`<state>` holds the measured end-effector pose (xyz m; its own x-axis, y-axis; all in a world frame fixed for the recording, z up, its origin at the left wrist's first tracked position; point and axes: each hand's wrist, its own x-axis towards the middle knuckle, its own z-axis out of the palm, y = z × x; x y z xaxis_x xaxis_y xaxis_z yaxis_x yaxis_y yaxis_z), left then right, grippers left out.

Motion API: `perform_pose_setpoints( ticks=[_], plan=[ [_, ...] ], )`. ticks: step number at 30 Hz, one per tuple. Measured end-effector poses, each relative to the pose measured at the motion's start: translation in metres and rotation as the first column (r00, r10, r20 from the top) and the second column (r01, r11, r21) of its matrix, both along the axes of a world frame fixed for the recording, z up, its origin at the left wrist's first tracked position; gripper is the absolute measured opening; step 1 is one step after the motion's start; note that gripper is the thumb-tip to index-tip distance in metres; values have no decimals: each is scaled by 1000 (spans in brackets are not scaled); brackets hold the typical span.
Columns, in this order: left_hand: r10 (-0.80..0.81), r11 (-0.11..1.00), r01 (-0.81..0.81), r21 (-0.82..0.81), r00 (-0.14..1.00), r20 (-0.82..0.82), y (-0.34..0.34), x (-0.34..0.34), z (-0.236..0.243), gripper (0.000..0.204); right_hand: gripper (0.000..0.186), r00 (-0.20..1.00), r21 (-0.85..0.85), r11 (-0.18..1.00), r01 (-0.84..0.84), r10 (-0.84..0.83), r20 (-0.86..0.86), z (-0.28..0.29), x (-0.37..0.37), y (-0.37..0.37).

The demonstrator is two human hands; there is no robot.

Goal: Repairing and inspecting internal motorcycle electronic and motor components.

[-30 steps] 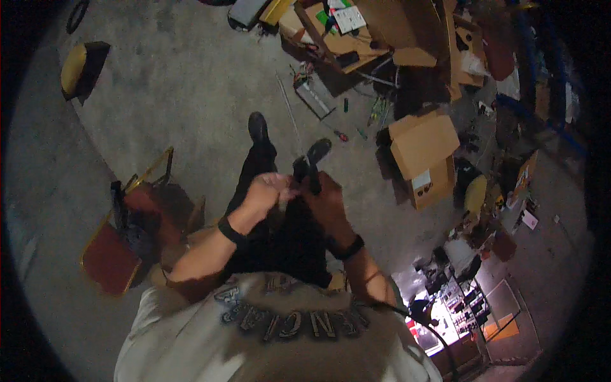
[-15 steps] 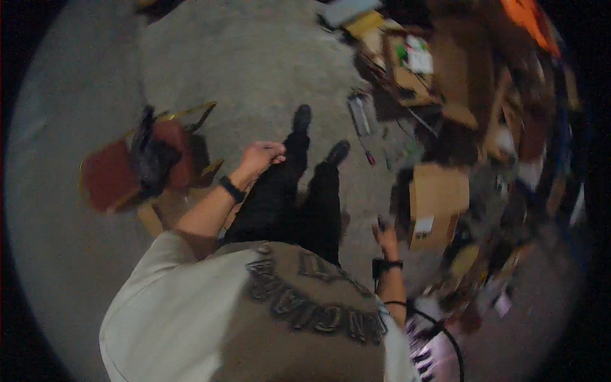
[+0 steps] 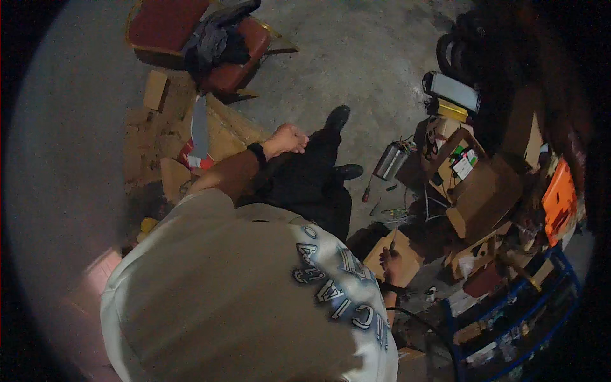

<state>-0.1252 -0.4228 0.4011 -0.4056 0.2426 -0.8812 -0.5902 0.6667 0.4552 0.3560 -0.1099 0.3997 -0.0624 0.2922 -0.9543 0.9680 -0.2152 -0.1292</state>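
Note:
My left hand [image 3: 287, 140] is held in front of my dark trousers, its fingers curled closed. Whatever lies inside those fingers, if anything, is hidden. Lower right, my right hand [image 3: 389, 261] hangs in front of a cardboard box [image 3: 408, 253]. A thin, dark, slender piece [image 3: 393, 239] sticks up from its closed fingers, too small and dim to name. On the floor ahead of that hand lie a screwdriver with a red handle [image 3: 365, 194] and a grey metal casing with wires [image 3: 389, 162].
A red-seated chair [image 3: 238, 79] with dark cloth over it stands at the upper left, beside flattened cardboard [image 3: 149, 137]. Open boxes [image 3: 487, 197] crowd the right, near a blue rack [image 3: 503, 328] and an orange piece [image 3: 560, 197]. A black cable [image 3: 423, 321] runs by my right arm.
My view has turned right, so the chair now sits higher and the boxes have shifted. My legs are in a changed stance. Both hands remain closed.

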Motion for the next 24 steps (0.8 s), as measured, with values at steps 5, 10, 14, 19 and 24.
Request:
perform_pose_setpoints(
  ticks=[5, 10, 14, 19, 24],
  plan=[
    [238, 900, -293, 323, 950, 201, -26, -9, -25, 17, 31, 877, 530, 798, -286, 441, -191, -32, 3, 103],
    [127, 992, -119, -51, 975, 183, -29, -16, -4, 19, 38, 922, 642, 759, -109, 319, -221, -6, -84, 83],
    [-192, 978, 201, -47, 971, 145, -21, -72, -5, 24, 43, 991, 403, 915, -6, 60, -123, 18, -94, 23],
    [-585, 811, 579, 85, 805, 100, 57, -115, -16, 28, 47, 993, 329, 943, 58, -88, 77, 18, -28, -80],
    [-825, 533, 846, -4, 519, -221, 131, -154, -42, 23, 47, 918, 294, 902, 317, -369, 143, 15, 15, -169]
  ],
)
